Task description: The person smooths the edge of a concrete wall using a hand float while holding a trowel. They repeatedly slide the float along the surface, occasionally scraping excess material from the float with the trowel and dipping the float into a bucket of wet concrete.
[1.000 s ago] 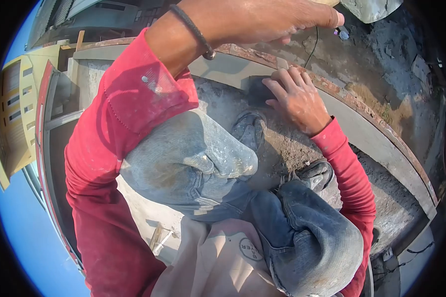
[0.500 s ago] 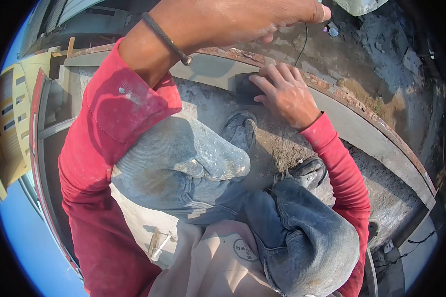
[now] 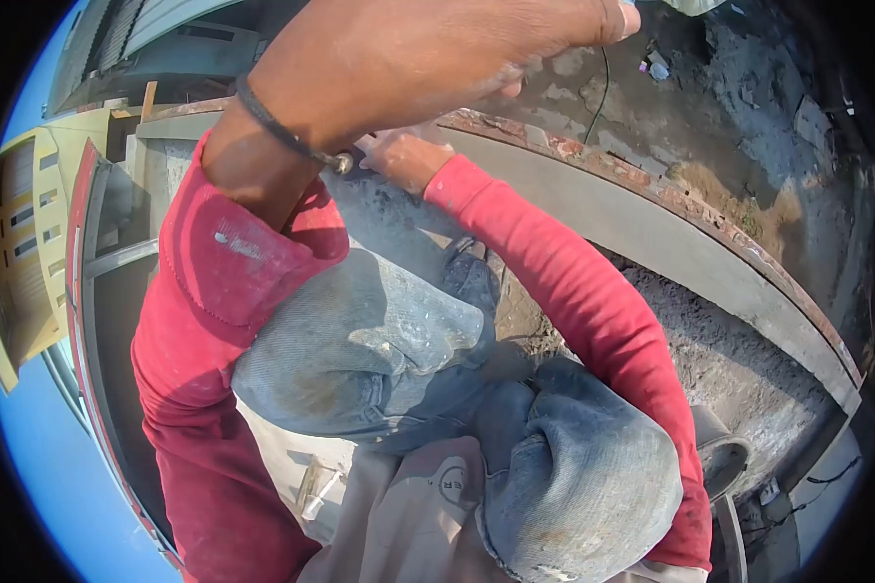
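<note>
My left hand reaches across the top of the view, close to the camera, with a dark cord bracelet on its wrist. Its thumb points right; the other fingers are mostly cut off or hidden. Behind that wrist, my right hand is at the inner face of a low grey plastered wall. Its fingers are largely covered by my left wrist. The dark flat block under it has left its earlier spot on the wall and is now hidden. Whitish dust marks the hands.
My bent knees in dusty jeans fill the middle. A round pipe end is at the lower right. Beyond the wall's brick edge lies rough ground with a cable and litter. A yellow building stands at the left.
My right hand has slid left along the wall, and the dark block has gone from its former place with it. My left hand has shifted slightly left. The pipe end shows more.
</note>
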`<state>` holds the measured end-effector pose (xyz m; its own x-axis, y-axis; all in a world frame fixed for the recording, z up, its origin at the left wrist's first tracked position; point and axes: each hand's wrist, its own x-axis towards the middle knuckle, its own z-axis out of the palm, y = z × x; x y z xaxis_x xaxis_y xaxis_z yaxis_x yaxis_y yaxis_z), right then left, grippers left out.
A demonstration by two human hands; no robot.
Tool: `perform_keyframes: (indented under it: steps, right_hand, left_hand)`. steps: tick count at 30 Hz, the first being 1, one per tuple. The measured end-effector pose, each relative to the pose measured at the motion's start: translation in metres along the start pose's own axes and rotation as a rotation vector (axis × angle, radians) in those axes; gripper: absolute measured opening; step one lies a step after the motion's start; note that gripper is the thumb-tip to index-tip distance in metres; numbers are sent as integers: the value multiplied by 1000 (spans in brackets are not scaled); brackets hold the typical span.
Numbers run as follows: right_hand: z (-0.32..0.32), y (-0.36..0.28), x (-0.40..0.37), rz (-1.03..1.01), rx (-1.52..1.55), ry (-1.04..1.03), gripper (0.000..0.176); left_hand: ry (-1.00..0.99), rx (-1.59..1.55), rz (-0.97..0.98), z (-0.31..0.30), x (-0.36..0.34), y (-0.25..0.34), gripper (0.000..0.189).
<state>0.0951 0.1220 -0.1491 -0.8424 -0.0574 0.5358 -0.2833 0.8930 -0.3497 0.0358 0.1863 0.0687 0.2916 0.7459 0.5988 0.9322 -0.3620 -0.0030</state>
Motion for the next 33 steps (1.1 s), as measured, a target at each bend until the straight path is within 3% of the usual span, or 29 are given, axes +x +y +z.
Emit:
perform_keyframes:
  steps: [1,2,4,5,6,8,10,13,15,16,18,19,21,23,26,29,30,33]
  right_hand:
    - [-9,13,-6,8,-23,-4,32]
    - [-28,19,-18,15,-22,-24,32]
    - [-81,34,-58,68,-2,-86,34]
    - [-121,53,-88,101,-2,-120,36]
    - [-158,69,-121,165,8,-123,42]
    - [-232,90,-185,311,-69,-252,53]
    - [-271,99,-234,370,-140,-249,54]
    - [-250,84,-210,333,-124,-219,55]
    - [-191,68,-164,275,-39,-122,49]
    - [-160,60,-136,247,-1,-53,44]
    - [-111,50,-90,210,-4,-21,40]
    - [-111,49,-93,231,-22,-30,40]
    - [-117,53,-100,221,-29,-22,41]
    - [-175,68,-156,258,-101,-34,43]
    - [-289,92,-259,511,-199,-213,52]
    - [-362,117,-356,694,-334,-187,50]
    - [-366,120,-366,714,-336,-176,50]
    - [-287,90,-269,557,-254,-119,50]
  left_hand:
    - [146,-120,103,2,12,11,29]
    - [156,-139,103,-5,22,29,29]
    - [-237,-799,-1080,-26,29,53,27]
    - [-272,-694,-684,-22,17,35,26]
    - [-258,-703,-687,-23,10,22,26]
    - [-407,156,38,-25,0,6,24]
    - [-309,121,32,-17,-6,5,25]
    - [-90,14,97,-13,23,21,26]
    - [-500,-685,-1012,-50,82,65,22]
    - [-494,-709,-983,-41,77,64,22]
    - [-267,-919,-1127,-21,57,61,19]
    - [-286,-754,-1280,-18,65,69,22]
    - [-346,-692,-1244,-16,64,69,25]
    - [-365,-659,-1223,-17,59,68,28]
    - [-379,-595,-1216,-23,47,62,34]
    - [-379,-554,-1209,-27,42,58,40]
    - [-380,-551,-1201,-27,42,57,42]
    - [-396,-552,-1165,-20,47,59,48]
